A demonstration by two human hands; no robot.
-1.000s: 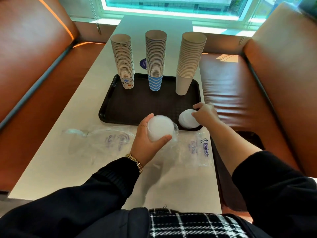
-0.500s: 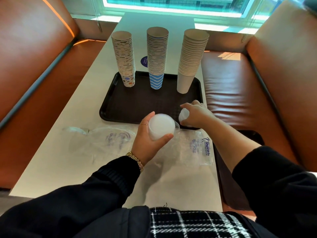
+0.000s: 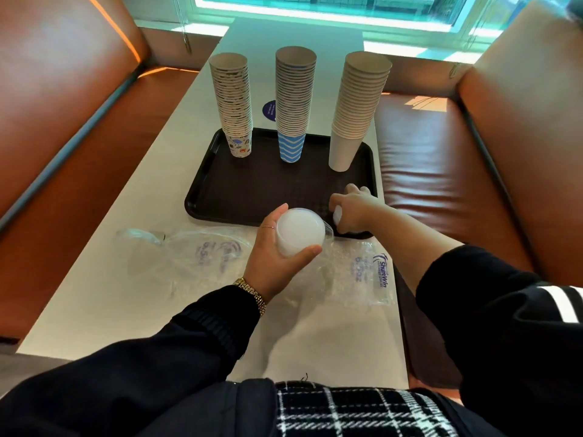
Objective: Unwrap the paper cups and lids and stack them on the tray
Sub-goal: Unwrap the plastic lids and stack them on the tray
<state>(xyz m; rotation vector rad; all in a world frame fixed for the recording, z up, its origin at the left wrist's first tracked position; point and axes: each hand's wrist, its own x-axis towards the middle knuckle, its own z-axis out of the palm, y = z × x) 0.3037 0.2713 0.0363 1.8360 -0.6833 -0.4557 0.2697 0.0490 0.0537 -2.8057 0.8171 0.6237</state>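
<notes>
A pale desk (image 3: 120, 279) between orange booth seats carries a dark tray (image 3: 239, 190) with three upside-down paper cup stacks (image 3: 295, 102). Your left hand (image 3: 277, 257) grips a stack of white plastic lids (image 3: 299, 231) in clear wrap; your right hand (image 3: 355, 209) curls around one white lid (image 3: 337, 214) at the tray's near right corner.

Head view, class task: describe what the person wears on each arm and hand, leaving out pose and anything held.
Left arm: a black sleeve with a ribbed cuff, a gold link wristband and a thin ring on the left hand. Right arm: a black sleeve with white stripes, pushed up from the bare forearm; no jewellery shows on the right hand.
</notes>
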